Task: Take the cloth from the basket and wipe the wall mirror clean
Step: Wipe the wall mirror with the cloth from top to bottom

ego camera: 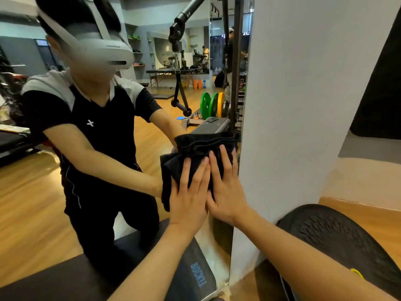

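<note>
The wall mirror point(43, 203) fills the left of the view and reflects a person wearing a headset. A black cloth point(195, 148), bunched and folded, lies against the glass near the mirror's right edge. My left hand point(188, 198) and my right hand point(226, 187) press side by side on the cloth with straight, spread fingers. The cloth sticks out above and to the left of my fingers. A black slotted basket point(338, 240) stands at the lower right, beside my right forearm.
A white pillar point(303, 105) borders the mirror on the right. A black padded bench point(191, 266) sits below my arms against the mirror. Wooden floor point(379, 224) lies to the right. The mirror reflects weight plates and gym machines.
</note>
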The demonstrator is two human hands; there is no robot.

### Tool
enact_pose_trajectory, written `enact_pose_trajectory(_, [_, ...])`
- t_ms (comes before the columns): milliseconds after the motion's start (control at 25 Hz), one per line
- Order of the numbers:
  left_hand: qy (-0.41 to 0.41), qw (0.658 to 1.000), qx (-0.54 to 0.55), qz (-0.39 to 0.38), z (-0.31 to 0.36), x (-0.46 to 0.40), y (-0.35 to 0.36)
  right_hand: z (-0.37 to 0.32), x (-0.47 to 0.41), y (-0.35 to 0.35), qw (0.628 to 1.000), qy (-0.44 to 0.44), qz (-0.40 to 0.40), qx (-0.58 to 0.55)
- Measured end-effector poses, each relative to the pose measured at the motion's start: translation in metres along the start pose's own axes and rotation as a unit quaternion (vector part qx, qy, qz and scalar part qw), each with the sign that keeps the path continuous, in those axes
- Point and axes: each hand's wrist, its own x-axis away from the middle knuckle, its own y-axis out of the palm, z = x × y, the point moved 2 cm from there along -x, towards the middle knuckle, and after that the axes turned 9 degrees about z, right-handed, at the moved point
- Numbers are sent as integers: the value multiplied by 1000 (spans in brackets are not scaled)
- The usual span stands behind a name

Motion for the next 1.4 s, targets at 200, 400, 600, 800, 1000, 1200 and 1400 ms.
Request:
enact_pose_trajectory(200, [-8,1000,-13,-23,-49,24,-34,-53,1,25,1000,0,-18,-7])
enact_pose_trajectory(400, [6,1000,-23,-17,-104,46,-73,-119,0,50,1000,17,-15,-13])
enact_pose_trajectory(600, [-12,999,-35,12,-163,76,-111,-198,-6,76,999,18,-1,-35])
enact_pose_trajectory(800, [-15,999,-26,30,-228,106,-157,-276,-7,104,998,11,6,-62])
enact_pose_trajectory(1000, [-12,999,-28,23,-298,140,-205,-362,-6,131,997,9,-22,-79])
enact_pose_trajectory(1200, [-28,998,-61,2,-373,188,-254,-452,-1,161,996,-15,-44,-79])
enact_pose_trajectory(1400, [-31,994,-104,-21,-443,241,-297,-536,7,190,995,-38,-68,-69])
